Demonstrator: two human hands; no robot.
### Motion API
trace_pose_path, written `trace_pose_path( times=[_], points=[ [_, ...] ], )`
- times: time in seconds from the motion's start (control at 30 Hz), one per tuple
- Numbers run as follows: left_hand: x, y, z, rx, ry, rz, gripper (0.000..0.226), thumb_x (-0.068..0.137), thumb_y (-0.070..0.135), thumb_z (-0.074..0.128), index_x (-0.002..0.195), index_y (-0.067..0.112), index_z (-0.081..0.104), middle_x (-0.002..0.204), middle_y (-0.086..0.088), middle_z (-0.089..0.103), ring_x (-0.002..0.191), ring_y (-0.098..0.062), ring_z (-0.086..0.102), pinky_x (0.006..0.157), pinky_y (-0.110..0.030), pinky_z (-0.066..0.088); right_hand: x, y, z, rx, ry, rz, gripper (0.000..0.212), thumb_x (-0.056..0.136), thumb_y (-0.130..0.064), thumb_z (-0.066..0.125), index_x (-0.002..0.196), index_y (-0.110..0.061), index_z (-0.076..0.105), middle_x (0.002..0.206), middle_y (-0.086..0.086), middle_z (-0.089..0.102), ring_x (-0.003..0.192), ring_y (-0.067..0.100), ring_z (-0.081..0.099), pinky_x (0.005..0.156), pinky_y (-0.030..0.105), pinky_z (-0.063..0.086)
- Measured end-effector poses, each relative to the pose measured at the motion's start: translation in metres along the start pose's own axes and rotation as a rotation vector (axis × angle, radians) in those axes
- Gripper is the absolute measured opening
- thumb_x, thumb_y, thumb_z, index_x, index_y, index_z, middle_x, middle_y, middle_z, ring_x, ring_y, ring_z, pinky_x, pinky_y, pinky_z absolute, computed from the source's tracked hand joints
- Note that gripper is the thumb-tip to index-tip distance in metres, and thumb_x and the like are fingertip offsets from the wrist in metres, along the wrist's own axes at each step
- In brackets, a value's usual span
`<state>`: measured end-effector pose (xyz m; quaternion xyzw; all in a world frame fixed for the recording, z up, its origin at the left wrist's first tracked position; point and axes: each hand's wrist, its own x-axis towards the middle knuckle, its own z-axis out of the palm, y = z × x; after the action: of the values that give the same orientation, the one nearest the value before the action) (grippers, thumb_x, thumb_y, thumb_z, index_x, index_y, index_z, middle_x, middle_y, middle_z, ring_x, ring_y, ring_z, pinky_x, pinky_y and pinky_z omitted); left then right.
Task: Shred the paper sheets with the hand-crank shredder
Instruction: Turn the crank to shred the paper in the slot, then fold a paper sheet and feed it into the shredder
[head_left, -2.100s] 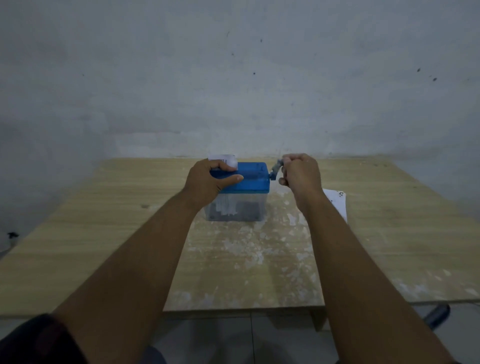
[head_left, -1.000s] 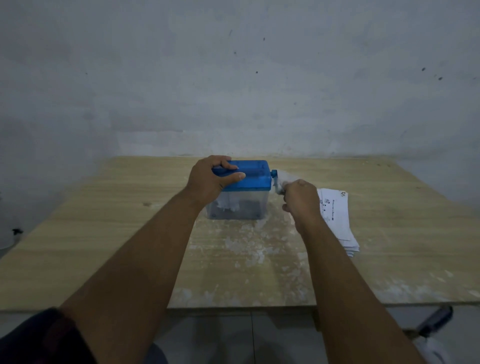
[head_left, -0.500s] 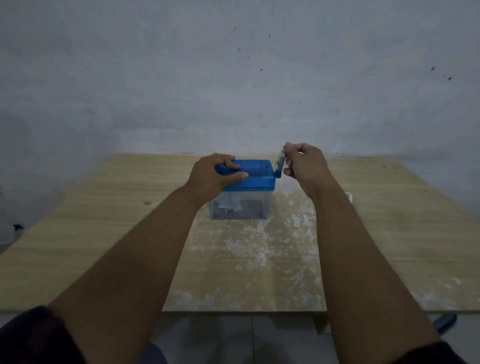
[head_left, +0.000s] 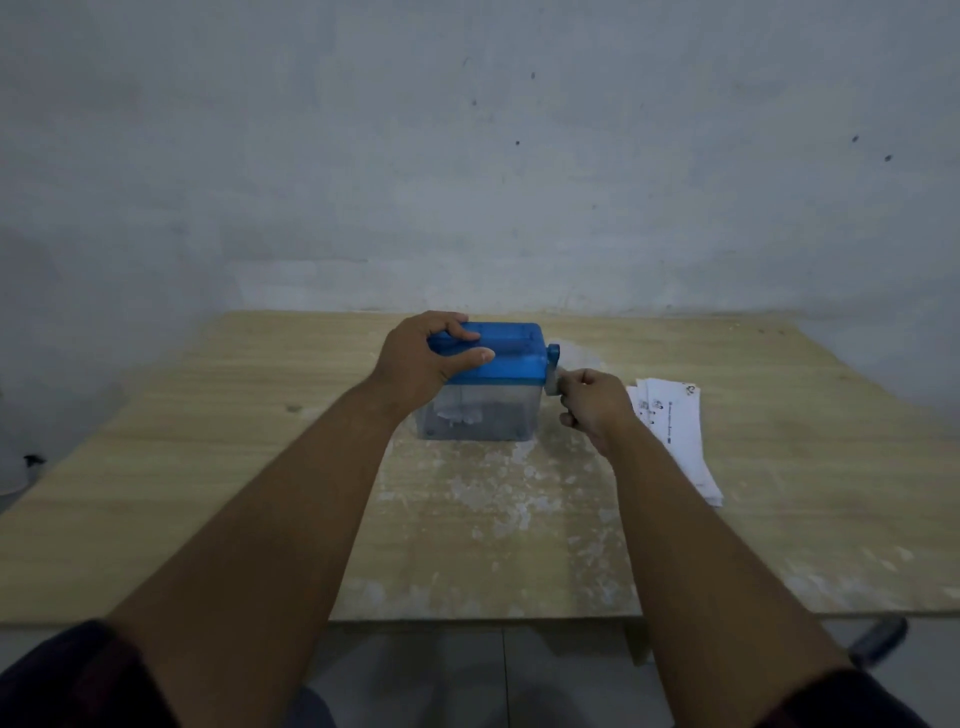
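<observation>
Wooden table (head_left: 182, 467), left hand (head_left: 421, 358) gripping shredder (head_left: 511, 356), right hand (head_left: 592, 410) holding crank (head_left: 551, 375), now swung down from top

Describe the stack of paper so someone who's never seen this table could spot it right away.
Start at the wooden table and find the blue-lidded shredder near its middle. Just right of it, beyond the right hand gripping the crank, lies the stack of paper. Nothing else there is flat, white and printed with black text.

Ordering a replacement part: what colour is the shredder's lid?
The lid is bright blue, over a clear bin; the head view shows it best.
</observation>
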<state>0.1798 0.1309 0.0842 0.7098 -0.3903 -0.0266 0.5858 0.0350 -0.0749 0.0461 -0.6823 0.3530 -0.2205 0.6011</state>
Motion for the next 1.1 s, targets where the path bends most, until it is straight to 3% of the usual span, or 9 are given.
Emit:
trace_pose_path(
  times=[0.13, 0.27, 0.37, 0.47, 0.57, 0.67, 0.77, 0.93, 1.1],
  points=[
    [-0.003, 0.007, -0.004, 0.106, -0.016, 0.029, 0.029, 0.077, 0.045, 0.091, 0.094, 0.022, 0.082, 0.122, 0.005, 0.071, 0.12, -0.01, 0.064, 0.104, -0.027, 0.053, -0.012, 0.004, -0.003, -0.137, 0.116, -0.114, 0.023, 0.096, -0.039, 0.072, 0.077, -0.025, 0.074, 0.077, 0.001, 0.07, 0.073, 0.022, 0.064, 0.078, 0.048, 0.062],
    [-0.007, 0.009, -0.005, 0.592, 0.085, 0.236, 0.024, 0.085, 0.063, 0.078, 0.096, 0.041, 0.078, 0.12, 0.011, 0.067, 0.126, -0.018, 0.054, 0.115, -0.061, 0.036, -0.023, 0.005, -0.018, -0.289, 0.136, -0.251, 0.012, 0.098, -0.032, 0.073, 0.09, -0.024, 0.078, 0.076, -0.001, 0.072, 0.074, 0.019, 0.069, 0.066, 0.028, 0.053],
    [-0.03, 0.024, 0.016, 0.718, 0.177, 0.489, 0.012, 0.09, 0.043, 0.08, 0.093, 0.031, 0.079, 0.116, 0.005, 0.067, 0.117, -0.024, 0.057, 0.102, -0.053, 0.042, -0.03, 0.013, -0.043, -0.367, 0.171, -0.293, 0.006, 0.097, -0.03, 0.074, 0.095, -0.025, 0.078, 0.077, -0.002, 0.072, 0.07, 0.016, 0.067, 0.063, 0.024, 0.046],
    [-0.054, 0.029, 0.053, 0.624, 0.065, 0.649, 0.011, 0.094, 0.031, 0.077, 0.095, 0.02, 0.078, 0.1, 0.001, 0.065, 0.097, -0.022, 0.057, 0.085, -0.041, 0.043, -0.034, 0.029, -0.07, -0.483, 0.219, -0.327, 0.004, 0.094, -0.027, 0.075, 0.095, -0.029, 0.079, 0.079, -0.003, 0.073, 0.068, 0.015, 0.065, 0.067, 0.026, 0.046],
    [-0.077, 0.026, 0.094, 0.494, -0.143, 0.552, 0.008, 0.096, 0.028, 0.077, 0.098, 0.02, 0.076, 0.093, 0.004, 0.064, 0.092, -0.011, 0.053, 0.079, -0.029, 0.044, -0.04, 0.051, -0.097, -0.628, 0.285, -0.338, 0.019, 0.085, -0.02, 0.074, 0.097, -0.033, 0.081, 0.093, -0.006, 0.075, 0.085, 0.016, 0.068, 0.078, 0.029, 0.051],
    [-0.091, 0.015, 0.128, 0.416, -0.241, 0.39, 0.005, 0.097, 0.031, 0.075, 0.1, 0.027, 0.075, 0.096, 0.012, 0.065, 0.09, -0.004, 0.056, 0.08, -0.032, 0.053, -0.051, 0.07, -0.114, -0.663, 0.309, -0.264, 0.028, 0.081, -0.023, 0.072, 0.104, -0.035, 0.081, 0.111, 0.004, 0.073, 0.101, 0.028, 0.069, 0.087, 0.036, 0.054],
    [-0.095, 0.005, 0.149, 0.374, -0.299, 0.268, 0.011, 0.099, 0.033, 0.072, 0.109, 0.033, 0.075, 0.1, 0.017, 0.065, 0.09, -0.002, 0.06, 0.08, -0.028, 0.056, -0.058, 0.074, -0.118, -0.624, 0.293, -0.261, 0.033, 0.086, -0.029, 0.076, 0.118, -0.03, 0.08, 0.124, 0.01, 0.07, 0.113, 0.029, 0.067, 0.091, 0.029, 0.047],
    [-0.085, -0.004, 0.166, 0.257, -0.278, 0.09, 0.026, 0.096, 0.029, 0.074, 0.12, 0.035, 0.072, 0.096, 0.014, 0.07, 0.079, -0.004, 0.065, 0.078, -0.023, 0.057, -0.056, 0.077, -0.112, -0.648, 0.159, -0.292, 0.06, 0.082, -0.037, 0.085, 0.138, -0.022, 0.07, 0.142, 0.006, 0.063, 0.132, 0.024, 0.058, 0.11, 0.031, 0.042],
    [-0.081, -0.012, 0.174, 0.312, -0.278, 0.108, 0.037, 0.095, 0.028, 0.075, 0.132, 0.032, 0.069, 0.101, 0.015, 0.065, 0.087, -0.002, 0.062, 0.079, -0.016, 0.049, -0.056, 0.08, -0.114, -0.671, 0.134, -0.374, 0.061, 0.081, -0.038, 0.087, 0.136, -0.02, 0.071, 0.143, 0.001, 0.065, 0.134, 0.02, 0.056, 0.113, 0.029, 0.038]
  ],
)
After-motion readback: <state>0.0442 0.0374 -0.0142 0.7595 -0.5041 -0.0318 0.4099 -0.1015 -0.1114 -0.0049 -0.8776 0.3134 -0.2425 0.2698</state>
